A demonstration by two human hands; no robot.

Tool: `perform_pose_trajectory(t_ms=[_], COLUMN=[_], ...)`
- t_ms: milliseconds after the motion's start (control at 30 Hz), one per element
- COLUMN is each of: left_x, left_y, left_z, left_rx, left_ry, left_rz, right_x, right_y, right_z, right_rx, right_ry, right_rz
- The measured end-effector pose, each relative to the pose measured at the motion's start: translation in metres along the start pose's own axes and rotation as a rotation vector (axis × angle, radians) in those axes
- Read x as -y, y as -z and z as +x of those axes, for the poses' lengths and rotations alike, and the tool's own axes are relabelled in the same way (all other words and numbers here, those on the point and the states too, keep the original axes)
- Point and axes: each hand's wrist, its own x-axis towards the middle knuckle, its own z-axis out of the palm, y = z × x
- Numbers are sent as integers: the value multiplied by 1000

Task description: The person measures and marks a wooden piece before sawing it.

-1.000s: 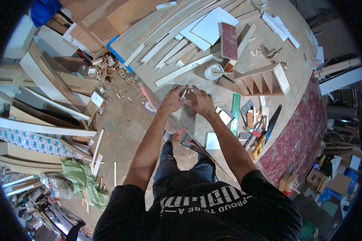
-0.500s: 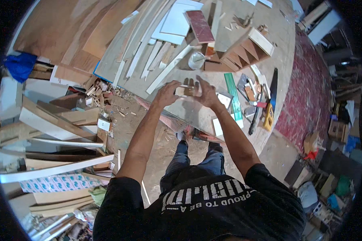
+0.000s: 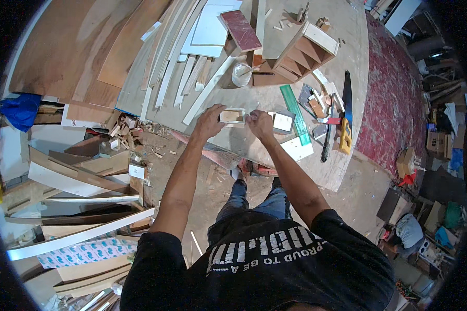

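A small open wooden box [image 3: 232, 123] with pale edges and a tan inside is between my two hands, over the near edge of the worktable [image 3: 220, 98]. My left hand [image 3: 209, 122] grips its left end. At the right end, the fingers of my right hand [image 3: 259, 125] are closed against the box. Just right of that hand lies a white-topped block with a dark border [image 3: 283, 122]. A green ruler-like strip [image 3: 295, 115] is beyond it. The undersides of both hands and some fingertips are hidden.
A jar [image 3: 241, 75] with a stick in it stands beyond the box, near a wooden compartment unit [image 3: 306, 54]. A handsaw with a yellow handle [image 3: 345, 136] lies at the right, by a hammer-like tool [image 3: 327, 142]. Wood offcuts [image 3: 96, 171] pile up at the left.
My right hand has gone from spread fingers over the box to fingers closed at its right end. The left hand keeps its hold. The view has shifted slightly.
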Motion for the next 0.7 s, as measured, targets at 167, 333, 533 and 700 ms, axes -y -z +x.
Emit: perform_pose_trajectory(t_ms=[167, 333, 533, 700], left_x=[-16, 7, -6, -8], left_y=[2, 0, -1, 4], left_z=[9, -5, 4, 1], left_rx=[38, -21, 0, -2], left_ry=[13, 15, 2, 17], left_rz=[-8, 0, -11, -11], right_x=[11, 55, 38, 50], right_y=[-20, -26, -38, -38], right_z=[0, 1, 1, 1], right_rx=[-45, -6, -143, -171], right_ry=[-176, -388, -406, -423], right_rz=[-99, 26, -30, -66])
